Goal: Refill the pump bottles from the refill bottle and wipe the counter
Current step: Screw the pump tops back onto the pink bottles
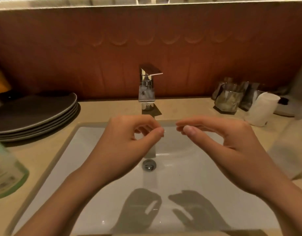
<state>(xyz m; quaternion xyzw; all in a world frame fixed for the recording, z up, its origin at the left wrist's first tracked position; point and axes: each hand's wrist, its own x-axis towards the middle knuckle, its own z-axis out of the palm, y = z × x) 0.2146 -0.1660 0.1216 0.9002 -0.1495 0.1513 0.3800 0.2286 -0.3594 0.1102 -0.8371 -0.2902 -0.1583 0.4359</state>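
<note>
— Over the sink (89,133), how do your hands sit?
— Both hover apart, not touching. My left hand (128,142) curls its fingers round to the thumb; my right hand (232,138) keeps its fingers nearly straight. Neither grips anything I can see.
— And the bottle?
— A green-tinted bottle (5,171) stands on the bench (112,108) at far left, blurred, near the stacked plates (34,113). Pump or refill, I cannot tell.
</note>
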